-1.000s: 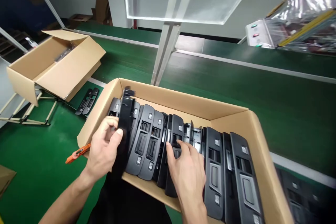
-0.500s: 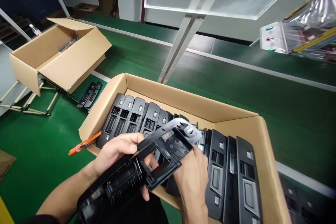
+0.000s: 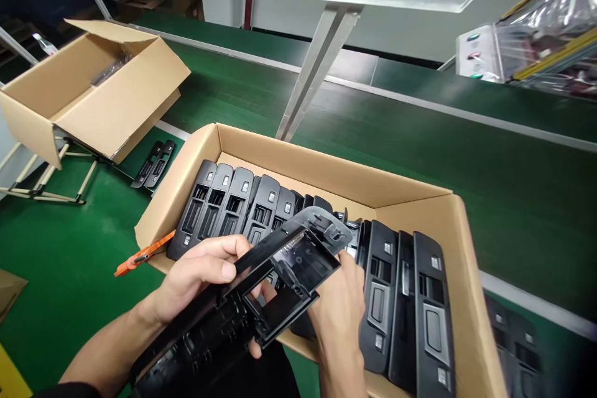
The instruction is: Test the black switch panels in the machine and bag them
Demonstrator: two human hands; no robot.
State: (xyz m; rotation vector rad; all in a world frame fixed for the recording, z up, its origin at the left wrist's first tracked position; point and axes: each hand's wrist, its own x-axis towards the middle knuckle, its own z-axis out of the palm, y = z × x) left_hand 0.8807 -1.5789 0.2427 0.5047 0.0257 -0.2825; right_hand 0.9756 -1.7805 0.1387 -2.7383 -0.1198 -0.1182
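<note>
A long black plastic panel (image 3: pixel 284 261) is held up at a slant, its ribbed back face showing, with a rectangular opening near the middle. My left hand (image 3: pixel 200 270) grips its left edge, thumb on top and fingertips showing through the opening and below. My right hand (image 3: pixel 338 298) closes on the panel's right edge near the rounded upper end; some of its fingers are hidden. Beneath the panel, an open cardboard box (image 3: pixel 326 158) holds several similar black panels (image 3: pixel 431 311) standing side by side.
An orange tool (image 3: pixel 144 253) lies at the box's left corner. Two black panels (image 3: pixel 153 163) rest beyond it, beside another open carton (image 3: pixel 105 96). A metal post (image 3: pixel 310 74) rises behind the box. Plastic-wrapped items (image 3: pixel 536 50) sit at upper right.
The view has shifted slightly, so the surroundings appear a little higher and further left. The held panel has tilted slightly, and both hands keep their hold.
</note>
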